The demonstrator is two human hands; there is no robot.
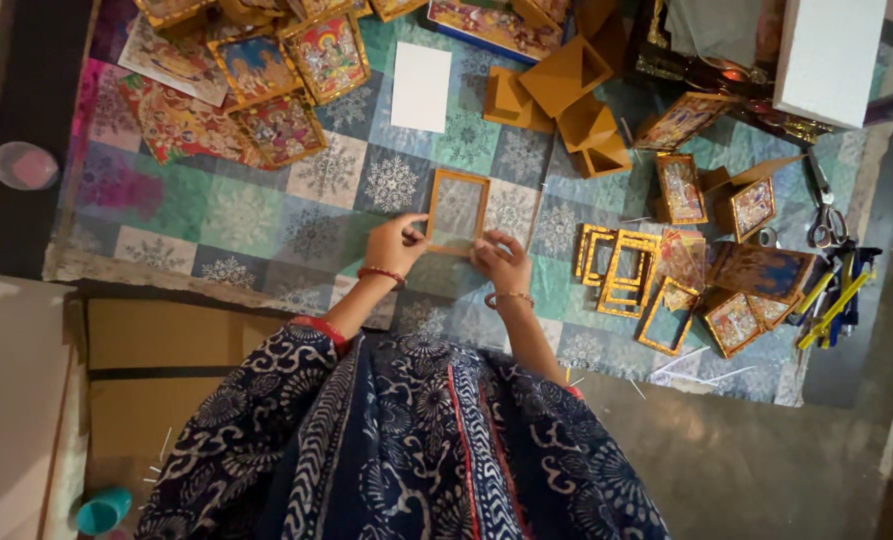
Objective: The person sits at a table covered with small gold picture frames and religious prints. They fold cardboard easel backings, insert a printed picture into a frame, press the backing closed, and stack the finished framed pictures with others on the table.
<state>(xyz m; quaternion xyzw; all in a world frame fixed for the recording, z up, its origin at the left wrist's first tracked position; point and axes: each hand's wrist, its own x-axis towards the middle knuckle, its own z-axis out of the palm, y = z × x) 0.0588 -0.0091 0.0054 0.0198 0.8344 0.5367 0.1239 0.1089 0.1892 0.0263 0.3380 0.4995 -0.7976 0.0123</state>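
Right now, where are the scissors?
In the head view, the scissors lie at the far right edge of the patterned mat, past the person's right hand, just above the yellow-handled tools.

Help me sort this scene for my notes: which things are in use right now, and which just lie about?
In use:
left hand and right hand, both on the small golden frame
patterned cloth beneath it

Lying about:
stack of empty golden frames
framed pictures
white card
scissors
brown card stands
pink-lidded tub
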